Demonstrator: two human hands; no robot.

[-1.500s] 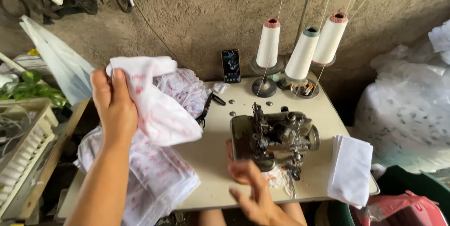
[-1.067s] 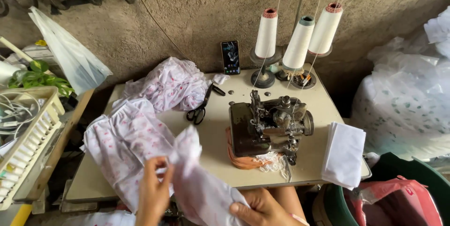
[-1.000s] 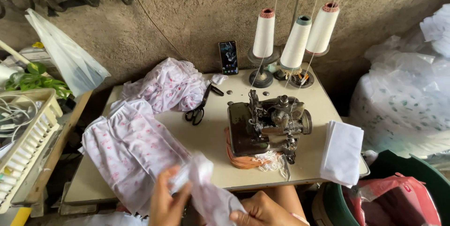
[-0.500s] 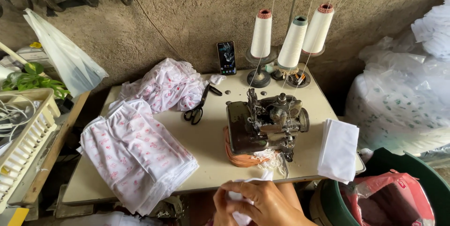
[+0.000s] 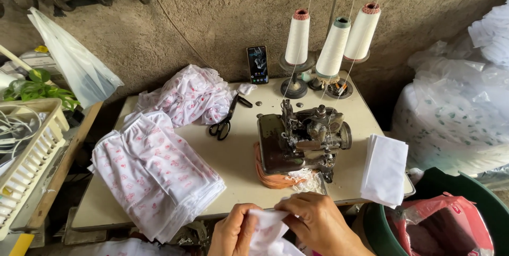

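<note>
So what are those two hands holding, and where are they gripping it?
Both hold one white fabric piece at the table's near edge: left hand pinches its left side, right hand its top right.

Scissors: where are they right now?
Head view: the black scissors lie on the table left of the sewing machine, beside the crumpled printed fabric pile.

I am looking at a small sewing workshop: an old overlock machine (image 5: pixel 303 142) stands near the table's (image 5: pixel 106 205) front edge, fed by three thread cones (image 5: pixel 333 47) at the back edge. Stacked printed fabric pieces (image 5: pixel 156 174) fill the left side, scissors (image 5: pixel 227 119) lie mid-table, against a rough plaster wall (image 5: pixel 222 12).
</note>
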